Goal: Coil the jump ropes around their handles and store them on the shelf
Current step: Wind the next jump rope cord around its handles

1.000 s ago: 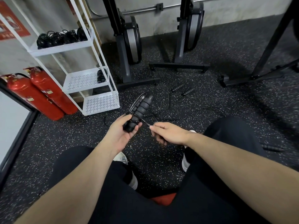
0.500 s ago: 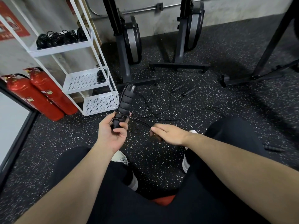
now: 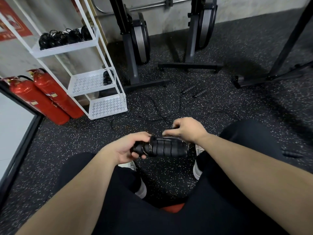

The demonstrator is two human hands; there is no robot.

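My left hand (image 3: 130,147) grips one end of a pair of black ribbed jump rope handles (image 3: 166,148), held together and lying sideways over my lap. My right hand (image 3: 188,128) hovers just above their right end, pinching the thin black rope (image 3: 152,118) that trails out over the floor. Several coiled black ropes (image 3: 65,37) rest on the top tier of the white shelf (image 3: 92,82) at the left. One more coiled rope (image 3: 107,77) sits on the middle tier.
Another jump rope's handles (image 3: 194,91) lie on the speckled floor ahead, and a lone handle (image 3: 291,154) at the right. Two red fire extinguishers (image 3: 44,97) stand beside the shelf. Rowing machine stands (image 3: 133,53) and a rack base (image 3: 271,77) line the wall.
My left hand has swung the handles from pointing up and away to lying sideways, lower and to the right. My right hand has lifted up over the handles' right end with the rope.
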